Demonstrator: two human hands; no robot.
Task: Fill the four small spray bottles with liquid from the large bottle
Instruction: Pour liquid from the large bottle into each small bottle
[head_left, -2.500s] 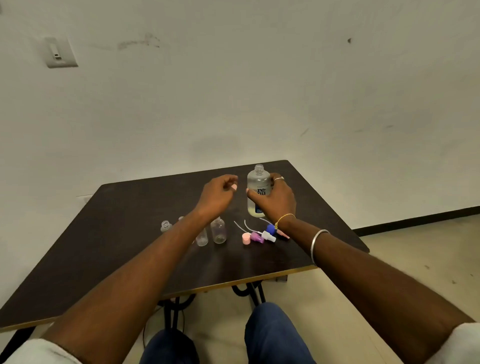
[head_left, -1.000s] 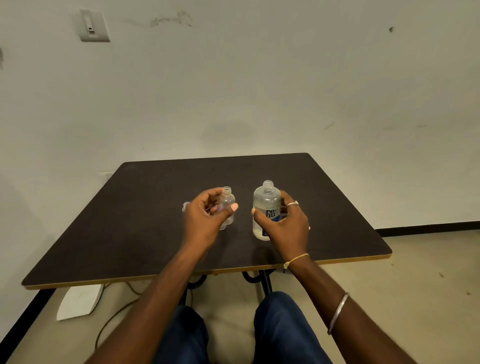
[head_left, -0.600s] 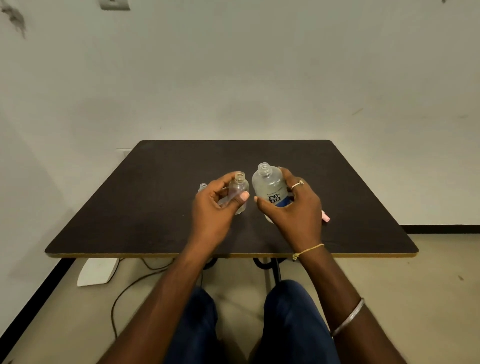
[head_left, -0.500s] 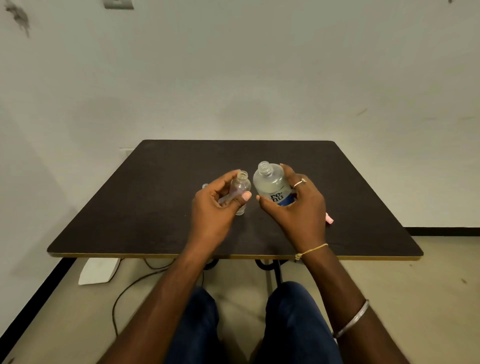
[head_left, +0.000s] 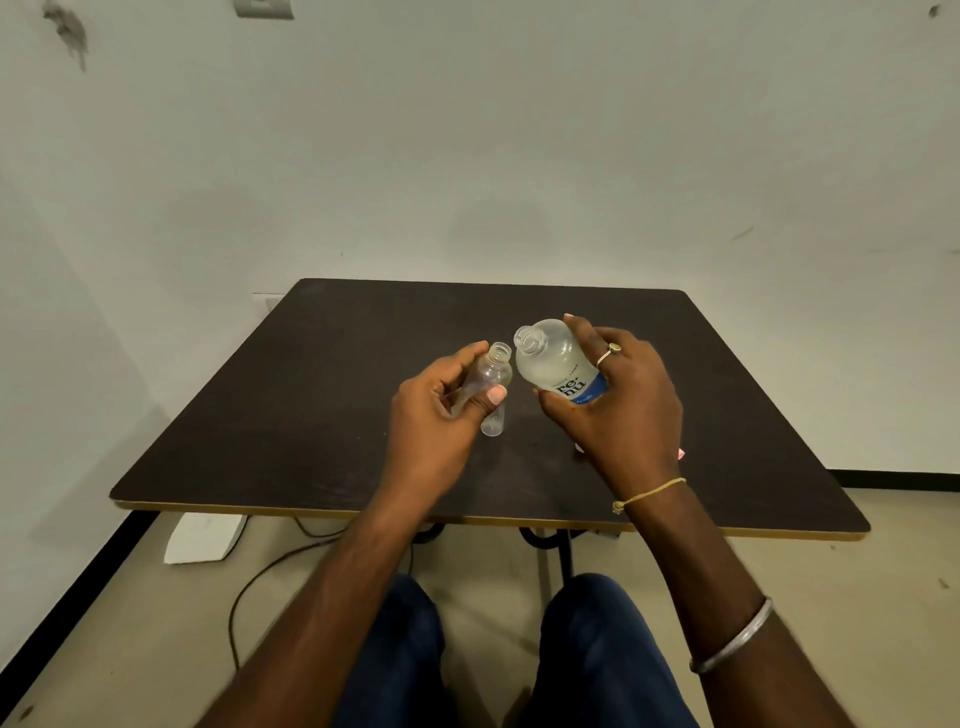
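The left hand (head_left: 436, 415) grasps a small clear plastic spray bottle (head_left: 491, 374), uncapped, by its body above the dark square table (head_left: 311, 415); the right hand (head_left: 618, 410) grasps the large clear plastic bottle with a blue label (head_left: 553, 364), tilted left, mouth just beside the small neck; both bottles appear light and thin-walled; hold each mid-body without squeezing; wet plastic may slip.

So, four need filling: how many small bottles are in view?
1. The small bottle is held in the left hand, above the table, left of the large bottle. The rest may be hidden behind that hand.
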